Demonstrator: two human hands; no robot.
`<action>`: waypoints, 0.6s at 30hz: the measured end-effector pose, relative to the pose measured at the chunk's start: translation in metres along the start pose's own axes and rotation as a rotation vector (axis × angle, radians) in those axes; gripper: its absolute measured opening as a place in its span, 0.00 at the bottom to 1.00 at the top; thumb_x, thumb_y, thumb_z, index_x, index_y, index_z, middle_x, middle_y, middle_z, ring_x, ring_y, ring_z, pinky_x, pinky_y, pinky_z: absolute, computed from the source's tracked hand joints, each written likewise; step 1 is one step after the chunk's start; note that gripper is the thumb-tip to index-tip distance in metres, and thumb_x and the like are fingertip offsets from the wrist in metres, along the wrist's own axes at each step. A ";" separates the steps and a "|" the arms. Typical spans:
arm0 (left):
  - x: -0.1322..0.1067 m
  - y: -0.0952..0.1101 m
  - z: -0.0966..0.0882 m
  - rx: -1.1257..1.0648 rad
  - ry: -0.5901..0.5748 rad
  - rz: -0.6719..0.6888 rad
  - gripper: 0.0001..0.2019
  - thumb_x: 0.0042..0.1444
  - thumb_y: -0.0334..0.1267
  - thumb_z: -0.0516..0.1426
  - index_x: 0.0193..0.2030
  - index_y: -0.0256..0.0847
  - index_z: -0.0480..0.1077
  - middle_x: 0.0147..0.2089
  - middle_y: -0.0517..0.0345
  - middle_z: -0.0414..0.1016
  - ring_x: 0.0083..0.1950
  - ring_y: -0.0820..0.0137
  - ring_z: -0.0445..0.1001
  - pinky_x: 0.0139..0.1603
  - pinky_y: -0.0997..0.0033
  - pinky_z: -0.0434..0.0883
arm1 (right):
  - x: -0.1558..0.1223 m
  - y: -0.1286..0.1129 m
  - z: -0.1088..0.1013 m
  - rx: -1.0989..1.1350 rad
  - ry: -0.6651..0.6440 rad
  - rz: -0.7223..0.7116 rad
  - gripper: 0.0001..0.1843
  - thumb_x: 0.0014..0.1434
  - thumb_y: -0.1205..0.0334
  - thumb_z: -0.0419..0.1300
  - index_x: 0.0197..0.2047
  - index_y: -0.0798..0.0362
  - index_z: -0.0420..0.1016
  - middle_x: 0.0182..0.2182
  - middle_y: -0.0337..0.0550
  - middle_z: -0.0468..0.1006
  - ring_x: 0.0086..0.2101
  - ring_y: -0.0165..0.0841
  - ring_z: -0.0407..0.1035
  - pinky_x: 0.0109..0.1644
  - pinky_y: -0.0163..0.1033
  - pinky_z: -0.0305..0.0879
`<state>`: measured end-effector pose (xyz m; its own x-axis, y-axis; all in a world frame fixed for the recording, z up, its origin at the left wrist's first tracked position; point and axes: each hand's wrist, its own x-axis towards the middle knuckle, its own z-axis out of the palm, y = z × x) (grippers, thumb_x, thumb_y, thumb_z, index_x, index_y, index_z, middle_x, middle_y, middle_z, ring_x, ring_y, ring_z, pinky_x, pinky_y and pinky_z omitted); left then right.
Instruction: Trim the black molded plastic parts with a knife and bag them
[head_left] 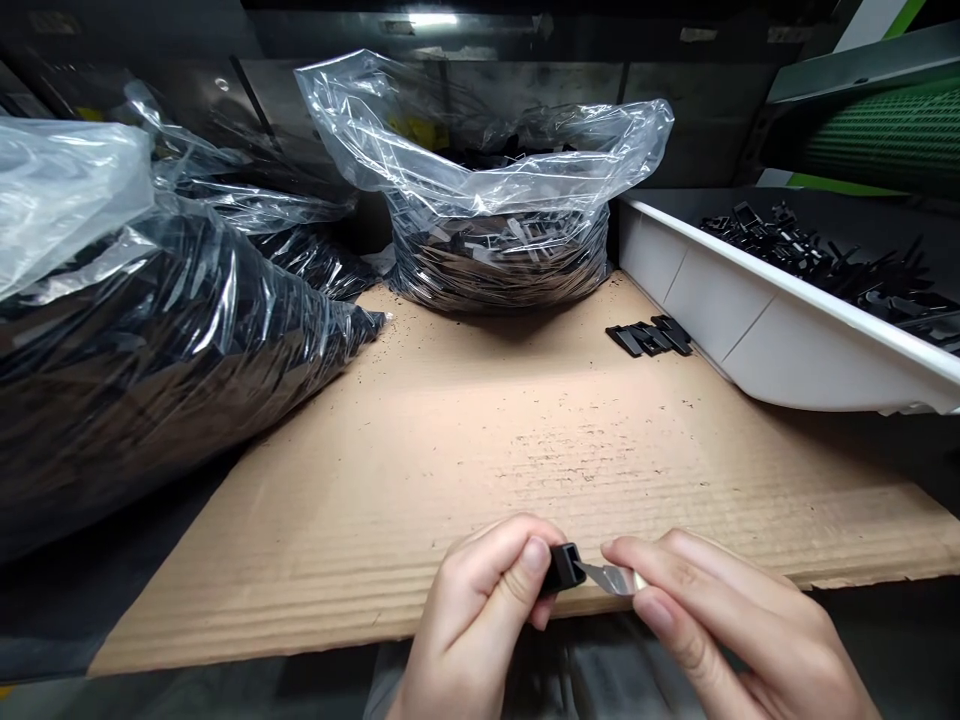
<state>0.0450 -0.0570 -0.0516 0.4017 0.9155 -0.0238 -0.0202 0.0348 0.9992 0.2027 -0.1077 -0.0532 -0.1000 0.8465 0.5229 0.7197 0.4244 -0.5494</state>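
Near the front edge of the cardboard sheet (360, 480), my left hand (487, 610) is closed around a small black plastic part (562, 570) with a squarish opening facing right. My right hand (720, 610) pinches a small knife (613, 578) by its pale handle, most of which my fingers hide. The metal blade points left, and its tip is at the opening of the black part; whether it touches the edge or sits inside I cannot tell.
A clear bag (495, 250) of black parts stands open at the back. Another full bag (165, 340) bulges over the left side. On the right are a white tray (750, 310) heaped with black parts and several loose black parts (649, 336). Dark shavings (577, 450) dot the cardboard.
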 end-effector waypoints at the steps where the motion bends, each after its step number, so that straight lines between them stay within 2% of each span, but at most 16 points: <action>1: 0.000 0.000 -0.001 0.005 -0.004 -0.002 0.14 0.58 0.40 0.50 0.25 0.37 0.67 0.19 0.64 0.58 0.23 0.76 0.58 0.25 0.76 0.56 | 0.001 0.000 -0.001 0.008 -0.020 0.002 0.10 0.57 0.69 0.51 0.42 0.51 0.68 0.24 0.39 0.70 0.23 0.28 0.66 0.25 0.33 0.63; 7: 0.002 -0.002 -0.004 -0.020 -0.005 0.012 0.14 0.57 0.41 0.51 0.25 0.37 0.67 0.19 0.64 0.58 0.22 0.76 0.58 0.24 0.76 0.56 | 0.007 0.000 -0.001 0.067 -0.118 0.044 0.10 0.57 0.70 0.50 0.40 0.51 0.68 0.25 0.38 0.71 0.25 0.28 0.67 0.26 0.32 0.64; 13: 0.000 -0.001 -0.004 -0.053 -0.069 0.027 0.13 0.56 0.41 0.52 0.25 0.36 0.70 0.20 0.62 0.60 0.21 0.76 0.58 0.22 0.77 0.56 | 0.007 0.014 0.001 -0.117 -0.090 0.152 0.10 0.59 0.65 0.49 0.40 0.48 0.70 0.27 0.38 0.73 0.29 0.32 0.70 0.30 0.35 0.66; 15: 0.000 -0.001 -0.004 -0.044 -0.058 0.042 0.13 0.56 0.41 0.52 0.24 0.36 0.69 0.20 0.62 0.59 0.21 0.76 0.58 0.22 0.77 0.56 | 0.006 0.014 -0.002 -0.035 -0.096 0.218 0.11 0.59 0.64 0.49 0.41 0.46 0.71 0.29 0.37 0.74 0.33 0.31 0.71 0.32 0.33 0.67; 18: 0.001 0.000 -0.003 -0.007 -0.055 0.064 0.13 0.56 0.40 0.52 0.24 0.37 0.69 0.20 0.62 0.60 0.21 0.76 0.58 0.23 0.77 0.56 | 0.010 0.005 -0.006 0.200 -0.123 0.355 0.11 0.58 0.58 0.51 0.43 0.45 0.70 0.31 0.38 0.75 0.39 0.32 0.70 0.35 0.29 0.67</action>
<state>0.0420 -0.0551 -0.0520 0.4486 0.8927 0.0423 -0.0542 -0.0200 0.9983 0.2092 -0.0989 -0.0469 0.0395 0.9783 0.2034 0.5780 0.1437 -0.8033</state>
